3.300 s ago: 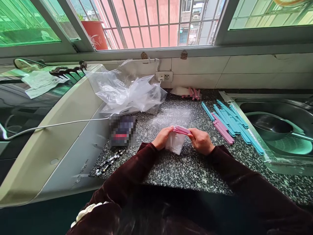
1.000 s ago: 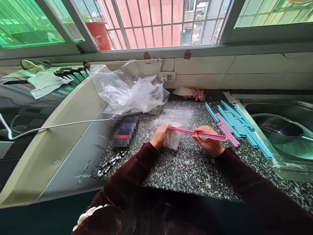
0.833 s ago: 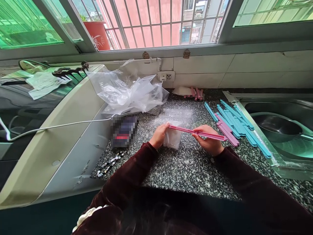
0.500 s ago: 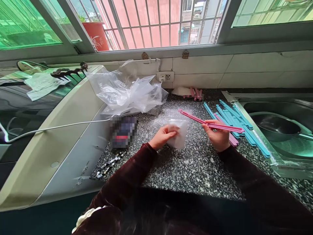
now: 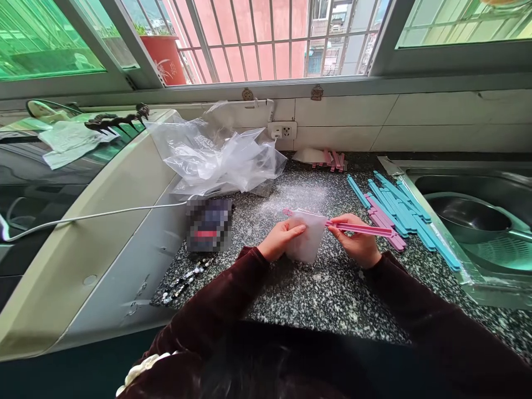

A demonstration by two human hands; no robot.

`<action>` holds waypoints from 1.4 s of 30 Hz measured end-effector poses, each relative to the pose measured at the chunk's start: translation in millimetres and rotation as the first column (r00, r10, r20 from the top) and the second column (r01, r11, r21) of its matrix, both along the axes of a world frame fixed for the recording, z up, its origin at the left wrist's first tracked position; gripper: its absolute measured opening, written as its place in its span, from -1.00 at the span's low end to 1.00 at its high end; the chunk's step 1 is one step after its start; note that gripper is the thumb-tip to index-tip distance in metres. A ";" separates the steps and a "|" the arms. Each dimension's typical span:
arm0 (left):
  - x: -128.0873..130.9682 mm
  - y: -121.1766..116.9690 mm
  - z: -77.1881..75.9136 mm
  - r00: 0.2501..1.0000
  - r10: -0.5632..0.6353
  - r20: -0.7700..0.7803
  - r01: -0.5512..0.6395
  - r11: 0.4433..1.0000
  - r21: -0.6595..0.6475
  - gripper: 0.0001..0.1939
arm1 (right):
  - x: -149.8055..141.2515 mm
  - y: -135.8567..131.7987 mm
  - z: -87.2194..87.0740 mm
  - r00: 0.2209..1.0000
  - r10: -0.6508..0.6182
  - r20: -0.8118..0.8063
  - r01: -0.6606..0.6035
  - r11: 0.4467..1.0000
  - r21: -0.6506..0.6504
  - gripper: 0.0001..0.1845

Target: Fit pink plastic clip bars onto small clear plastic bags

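My left hand [image 5: 283, 238] pinches a small translucent plastic bag [image 5: 311, 246] between thumb and fingers, above the speckled counter. In my right hand [image 5: 358, 241] is a pink bag sealing clip [image 5: 366, 229], its two strips spread apart in a narrow V. One strip runs along the bag's top edge, its tip near my left thumb; the other points right, over my right hand. My fingers partly hide the clip's hinge. Several blue sealing clips [image 5: 394, 204] and a few pink ones [image 5: 384, 221] lie on the counter to the right.
Crumpled clear plastic bags [image 5: 226, 160] lie at the back left, beside a blurred dark device [image 5: 210, 224] and a white cable [image 5: 124, 211]. White powder or grains [image 5: 297, 197] are scattered behind my hands. A filled bag closed with pink clips [image 5: 310, 155] rests by the wall. A sink [image 5: 432, 172] holds a pan.
My right hand has moved left and slightly down, bringing the pink sealing clip from beside the bag to its top edge. My left hand and the bag have shifted slightly right.
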State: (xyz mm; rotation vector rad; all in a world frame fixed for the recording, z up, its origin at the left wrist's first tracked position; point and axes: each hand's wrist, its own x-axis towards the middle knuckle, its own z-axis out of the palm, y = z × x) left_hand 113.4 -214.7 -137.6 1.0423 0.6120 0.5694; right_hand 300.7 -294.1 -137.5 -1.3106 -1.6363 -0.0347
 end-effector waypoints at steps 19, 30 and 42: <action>0.2 -3.2 9.1 0.999 -0.024 -0.043 0.017 0.985 -0.170 -0.53 | -4.1 1.7 -9.5 0.999 0.030 -0.024 -0.032 0.998 -0.055 -0.94; 1.0 -1.5 12.6 0.999 0.027 -0.040 -0.036 0.968 -0.248 -0.49 | -3.6 2.6 -10.8 0.999 0.029 0.012 -0.028 0.995 -0.091 -0.90; 4.3 0.3 10.4 0.973 0.223 -0.062 -0.231 0.939 -0.256 -0.66 | -0.3 2.5 -8.1 0.998 0.061 0.033 -0.059 0.997 -0.047 -0.87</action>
